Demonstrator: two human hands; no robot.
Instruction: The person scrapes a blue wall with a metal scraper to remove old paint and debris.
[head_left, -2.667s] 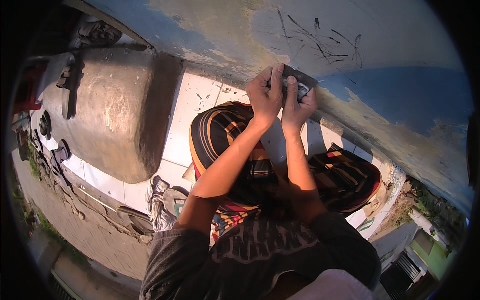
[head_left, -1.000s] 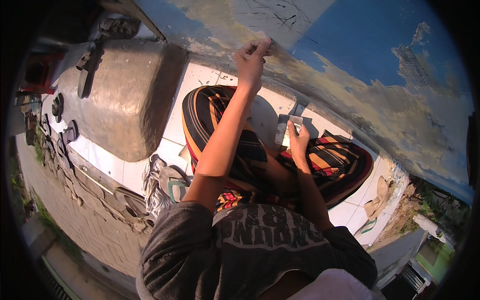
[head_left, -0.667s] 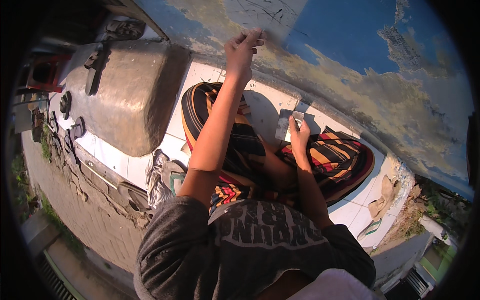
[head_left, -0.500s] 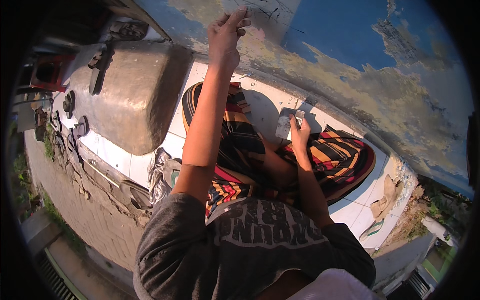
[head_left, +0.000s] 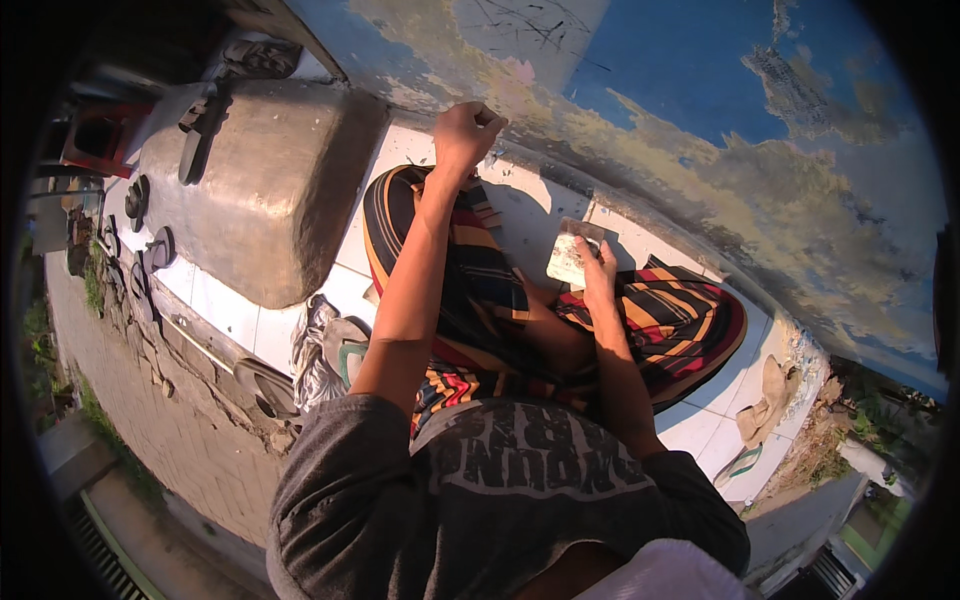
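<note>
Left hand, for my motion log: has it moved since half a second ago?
Yes: the left hand has moved lower in view, away from the black scribbles on the wall.

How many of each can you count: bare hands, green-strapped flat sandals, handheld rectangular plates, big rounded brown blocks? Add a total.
Bare hands, left hand and right hand: 2
Green-strapped flat sandals: 2
Grey-white flat rectangular plate: 1
Big rounded brown block: 1
Total: 6

Wall (head_left: 700, 170) — rough, flaking paint, plate (head_left: 566, 264) — metal-looking, smeared, smooth low-sheen block (head_left: 235, 190), glossy tiles (head_left: 352, 255), matt cloth sarong (head_left: 680, 325)
</note>
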